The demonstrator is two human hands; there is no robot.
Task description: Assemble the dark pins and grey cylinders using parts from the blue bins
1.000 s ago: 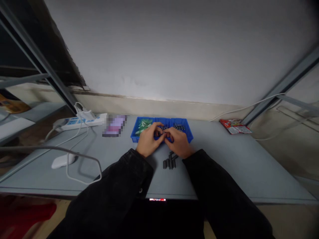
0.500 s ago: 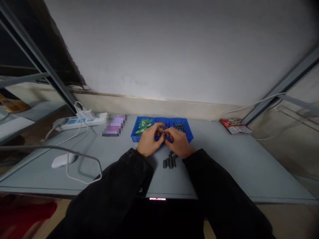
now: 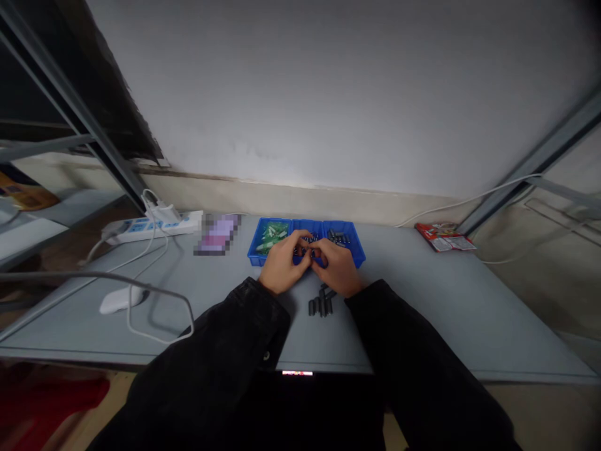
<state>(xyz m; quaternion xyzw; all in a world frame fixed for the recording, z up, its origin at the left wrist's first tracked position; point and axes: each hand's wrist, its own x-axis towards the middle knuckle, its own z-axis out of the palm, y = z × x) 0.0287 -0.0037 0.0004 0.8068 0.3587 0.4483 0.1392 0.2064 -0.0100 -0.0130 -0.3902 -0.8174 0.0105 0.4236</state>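
My left hand [image 3: 284,263] and my right hand [image 3: 339,265] meet fingertip to fingertip over the front of the blue bins. Both are closed in a pinch, and whatever lies between the fingers is too small and hidden to name. Behind them stand three joined blue bins: the left bin [image 3: 256,255] holds green and whitish pieces, the middle bin [image 3: 306,223] small shiny metal parts partly covered by my fingers, the right bin [image 3: 357,250] dark grey cylinders. Several dark grey cylinders [image 3: 321,305] lie on the table just below my right hand.
A white power strip [image 3: 183,224] with plugs and cables sits at the back left, beside a purple pixelated object [image 3: 217,235]. A white mouse-like object [image 3: 121,300] lies nearer, by a looping cable [image 3: 190,313]. At the right is a red packet [image 3: 444,238] near the metal frame.
My hands stay pinched together in almost the same place, with only slight finger movement. The whole view has shifted a little; the bins and loose cylinders lie as before.
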